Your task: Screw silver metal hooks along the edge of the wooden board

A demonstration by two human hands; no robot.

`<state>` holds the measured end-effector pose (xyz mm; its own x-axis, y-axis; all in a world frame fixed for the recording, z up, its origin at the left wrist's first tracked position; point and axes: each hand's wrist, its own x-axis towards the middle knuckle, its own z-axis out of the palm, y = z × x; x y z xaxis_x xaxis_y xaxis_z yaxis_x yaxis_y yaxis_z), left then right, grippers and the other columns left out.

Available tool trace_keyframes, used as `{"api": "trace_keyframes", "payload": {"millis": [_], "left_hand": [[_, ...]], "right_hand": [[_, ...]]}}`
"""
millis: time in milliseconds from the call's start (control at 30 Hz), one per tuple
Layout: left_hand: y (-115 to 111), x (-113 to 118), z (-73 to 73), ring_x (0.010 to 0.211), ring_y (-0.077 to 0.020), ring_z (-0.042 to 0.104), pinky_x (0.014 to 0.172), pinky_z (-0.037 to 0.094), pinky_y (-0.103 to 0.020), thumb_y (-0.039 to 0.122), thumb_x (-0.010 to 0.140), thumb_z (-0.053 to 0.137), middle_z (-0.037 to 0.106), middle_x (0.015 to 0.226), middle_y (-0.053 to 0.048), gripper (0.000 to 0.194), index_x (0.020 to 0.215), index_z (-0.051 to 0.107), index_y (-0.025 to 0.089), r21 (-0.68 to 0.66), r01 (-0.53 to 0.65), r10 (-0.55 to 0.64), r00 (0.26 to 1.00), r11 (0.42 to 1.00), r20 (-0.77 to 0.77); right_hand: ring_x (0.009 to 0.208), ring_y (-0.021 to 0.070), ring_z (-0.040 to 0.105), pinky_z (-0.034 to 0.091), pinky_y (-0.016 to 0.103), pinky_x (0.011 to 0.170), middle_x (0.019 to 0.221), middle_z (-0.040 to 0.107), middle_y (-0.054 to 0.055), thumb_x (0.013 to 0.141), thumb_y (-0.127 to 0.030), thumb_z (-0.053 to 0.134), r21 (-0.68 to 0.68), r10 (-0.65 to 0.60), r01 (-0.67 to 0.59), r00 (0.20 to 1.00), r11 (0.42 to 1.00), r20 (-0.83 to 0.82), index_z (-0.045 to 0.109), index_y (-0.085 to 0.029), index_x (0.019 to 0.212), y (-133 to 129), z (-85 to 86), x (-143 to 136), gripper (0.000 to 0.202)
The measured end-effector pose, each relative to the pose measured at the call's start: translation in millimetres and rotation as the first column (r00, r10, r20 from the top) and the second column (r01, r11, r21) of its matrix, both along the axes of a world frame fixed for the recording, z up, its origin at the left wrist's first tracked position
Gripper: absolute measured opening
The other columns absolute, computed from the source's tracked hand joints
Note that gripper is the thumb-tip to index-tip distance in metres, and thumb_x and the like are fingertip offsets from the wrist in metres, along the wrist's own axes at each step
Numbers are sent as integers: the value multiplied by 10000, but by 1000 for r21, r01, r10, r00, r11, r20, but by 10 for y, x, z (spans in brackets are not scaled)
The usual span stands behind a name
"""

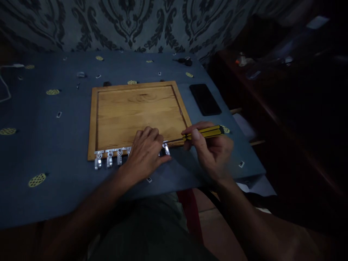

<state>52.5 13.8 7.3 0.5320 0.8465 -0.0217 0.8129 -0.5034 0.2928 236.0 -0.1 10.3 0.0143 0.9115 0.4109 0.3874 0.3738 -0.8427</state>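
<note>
A wooden board (pixel 136 112) with a raised frame lies on the table. Along its near edge runs a metal hook rail (pixel 109 158), its silvery hooks jutting toward me. My left hand (pixel 146 152) bends over the right half of this rail, gripping it against the board and hiding the hooks beneath. Its thumb reaches close to the rightmost hook (pixel 166 148). In my right hand (pixel 213 150) is a screwdriver (pixel 203 133) with a yellow and black handle. The shaft points left, with its tip at the rightmost hook; exact contact is hard to make out.
A black phone (pixel 205 99) lies right of the board. Dark keys or a similar small item (pixel 186 61) sit at the back. Small metal pieces (pixel 81 74) are at back left, and a white cable (pixel 9 85) at far left. Patterned fabric (pixel 127 25) hangs behind the table.
</note>
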Motion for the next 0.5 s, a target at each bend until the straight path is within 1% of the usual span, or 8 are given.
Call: {"api": "trace_keyframes", "payload": {"millis": [100, 200, 333, 433, 500], "left_hand": [[0, 5, 4, 1166, -316, 554, 964, 445, -431, 483, 864, 802, 639, 1132, -107, 435, 1069, 660, 127, -10, -5, 5, 1000, 1000, -9], [-1, 7, 12, 1167, -315, 545, 967, 430, -422, 478, 873, 796, 631, 1130, -108, 431, 1069, 656, 121, -28, -8, 7, 1000, 1000, -13], [-5, -1, 2, 1150, -309, 545, 960, 433, -417, 474, 878, 794, 632, 1119, -104, 420, 1067, 653, 127, -17, -2, 2, 1000, 1000, -6], [-6, -6, -18, 1124, -304, 553, 942, 446, -421, 487, 866, 804, 638, 1100, -93, 421, 1057, 655, 142, 28, 1, -1, 1000, 1000, 6], [-5, -6, -23, 1118, -302, 556, 939, 451, -422, 486, 860, 811, 642, 1093, -91, 424, 1057, 657, 144, 37, -2, 1, 1000, 999, 5]], "right_hand": [[590, 117, 627, 512, 286, 569, 792, 679, 14, 1014, -503, 576, -1, 1, -1, 1000, 1000, 16, 642, -213, 738, 8, -7, -5, 406], [595, 118, 633, 512, 282, 579, 784, 678, 10, 1017, -472, 582, -4, 9, -9, 1000, 1000, 25, 667, -210, 785, 11, -2, -4, 361], [603, 132, 637, 515, 304, 618, 758, 680, 10, 1024, -449, 572, 7, 21, -22, 995, 1000, 95, 678, -217, 802, 15, 34, 8, 338], [647, 157, 651, 517, 321, 639, 726, 676, 12, 1020, -419, 581, 53, 47, -55, 989, 997, 141, 660, -229, 769, 26, 54, 13, 325], [684, 166, 665, 527, 326, 658, 749, 690, 18, 1016, -393, 589, 92, 57, -72, 986, 993, 159, 646, -234, 746, 31, 60, 8, 319]]}}
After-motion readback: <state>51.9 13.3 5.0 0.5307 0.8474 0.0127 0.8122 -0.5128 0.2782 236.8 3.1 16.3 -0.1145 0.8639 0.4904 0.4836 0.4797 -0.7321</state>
